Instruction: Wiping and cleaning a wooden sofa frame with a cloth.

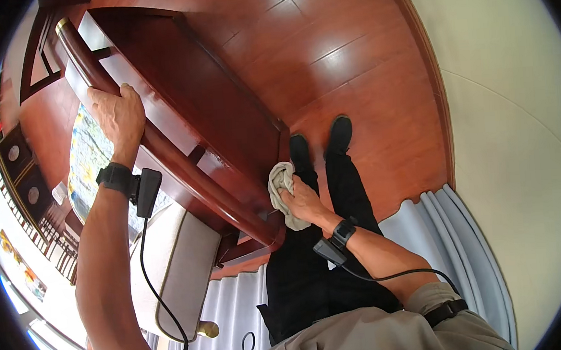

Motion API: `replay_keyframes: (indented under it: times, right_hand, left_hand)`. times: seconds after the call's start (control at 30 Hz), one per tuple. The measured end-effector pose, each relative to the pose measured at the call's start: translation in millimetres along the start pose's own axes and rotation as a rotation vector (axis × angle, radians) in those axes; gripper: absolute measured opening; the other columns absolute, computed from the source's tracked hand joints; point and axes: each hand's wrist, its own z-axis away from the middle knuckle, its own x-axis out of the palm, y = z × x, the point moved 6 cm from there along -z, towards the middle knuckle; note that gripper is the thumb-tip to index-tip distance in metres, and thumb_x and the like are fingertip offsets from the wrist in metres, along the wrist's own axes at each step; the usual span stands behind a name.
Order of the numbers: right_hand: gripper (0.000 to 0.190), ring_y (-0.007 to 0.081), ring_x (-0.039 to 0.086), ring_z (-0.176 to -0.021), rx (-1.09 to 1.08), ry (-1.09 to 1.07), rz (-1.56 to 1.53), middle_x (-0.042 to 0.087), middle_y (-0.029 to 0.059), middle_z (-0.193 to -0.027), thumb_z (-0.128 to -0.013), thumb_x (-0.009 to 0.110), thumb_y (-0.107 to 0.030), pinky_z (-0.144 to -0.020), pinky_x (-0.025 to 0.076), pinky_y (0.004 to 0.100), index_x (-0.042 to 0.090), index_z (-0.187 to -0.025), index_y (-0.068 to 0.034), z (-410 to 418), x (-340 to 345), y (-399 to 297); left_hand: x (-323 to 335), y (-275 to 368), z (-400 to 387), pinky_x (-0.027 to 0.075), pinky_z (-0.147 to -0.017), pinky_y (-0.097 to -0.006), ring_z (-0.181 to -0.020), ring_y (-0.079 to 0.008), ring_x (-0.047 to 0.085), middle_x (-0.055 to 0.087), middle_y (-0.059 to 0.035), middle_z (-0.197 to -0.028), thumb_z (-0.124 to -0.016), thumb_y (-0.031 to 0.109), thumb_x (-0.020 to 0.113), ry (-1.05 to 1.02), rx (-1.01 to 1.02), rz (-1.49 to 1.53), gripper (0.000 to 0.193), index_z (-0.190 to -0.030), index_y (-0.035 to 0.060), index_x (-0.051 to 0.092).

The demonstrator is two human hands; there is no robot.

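Note:
My left hand (119,115) grips the upper part of a round, polished dark-wood rail (182,169), which has a brass-coloured cap at its far end. The rail runs along a reddish-brown wooden furniture side panel (207,102). A crumpled beige cloth (282,194) is in my right hand (303,200), near the panel's lower corner and above my legs. Fingers of the right hand press into the cloth folds; whether the cloth touches the wood I cannot tell. Both wrists carry black straps with cabled devices.
A light upholstered cushion (180,270) and a floral-patterned fabric (84,159) lie left of the rail. Pale curtains (440,232) hang near my right arm and below the furniture. A cream wall (510,110) rises at the right beside the glossy wooden floor (373,105).

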Motion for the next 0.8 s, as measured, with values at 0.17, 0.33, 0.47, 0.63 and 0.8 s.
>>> replay_keyframes:
  times: [0.17, 0.33, 0.47, 0.63, 0.8]
  right_hand:
    - [0.044, 0.0473, 0.061, -0.107, -0.017, -0.116, 0.091, 0.063, 0.0308, -0.116, -0.097, 0.053, -0.029, -0.095, 0.048, 0.0504, 0.050, -0.126, 0.005, -26, 12, 25]
    - [0.041, 0.0480, 0.061, -0.107, -0.118, 0.020, 0.143, 0.064, 0.0316, -0.114, -0.098, 0.051, -0.026, -0.095, 0.049, 0.0507, 0.053, -0.124, 0.006, -62, 14, 42]
    - [0.037, 0.0460, 0.061, -0.111, 0.017, -0.008, 0.059, 0.067, 0.0290, -0.110, -0.097, 0.051, -0.025, -0.094, 0.048, 0.0488, 0.059, -0.120, 0.003, -96, 11, 62]
    - [0.045, 0.0501, 0.061, -0.106, 0.056, -0.006, 0.062, 0.065, 0.0341, -0.109, -0.097, 0.055, -0.028, -0.093, 0.049, 0.0515, 0.057, -0.120, 0.011, -150, 18, 123]
    - [0.054, 0.0480, 0.060, -0.111, 0.130, 0.032, 0.087, 0.063, 0.0379, -0.114, -0.097, 0.056, -0.030, -0.098, 0.047, 0.0503, 0.053, -0.127, 0.015, -209, 19, 159]
  left_hand:
    - [1, 0, -1, 0.042, -0.104, -0.0528, -0.117, -0.0526, 0.054, 0.052, -0.0396, -0.127, -0.091, 0.027, 0.060, 0.005, 0.009, 0.030, 0.074, -0.143, -0.0143, 0.029]
    - [6, -7, -2, 0.040, -0.107, -0.0501, -0.122, -0.0505, 0.053, 0.051, -0.0382, -0.132, -0.091, 0.027, 0.062, -0.018, 0.043, 0.004, 0.075, -0.144, -0.0152, 0.030]
    - [2, -6, -1, 0.046, -0.093, -0.0503, -0.104, -0.0464, 0.062, 0.061, -0.0323, -0.113, -0.092, 0.027, 0.064, -0.027, 0.042, 0.092, 0.053, -0.126, -0.0089, 0.046]
    - [8, -15, -4, 0.055, -0.073, -0.0359, -0.086, -0.0220, 0.068, 0.066, -0.0177, -0.103, -0.099, 0.032, 0.061, -0.077, 0.022, 0.064, 0.056, -0.138, -0.0046, 0.043]
    - [4, -48, -6, 0.059, -0.088, -0.0381, -0.106, -0.0276, 0.070, 0.067, -0.0214, -0.113, -0.099, 0.044, 0.059, -0.112, -0.046, 0.076, 0.071, -0.151, 0.0009, 0.036]
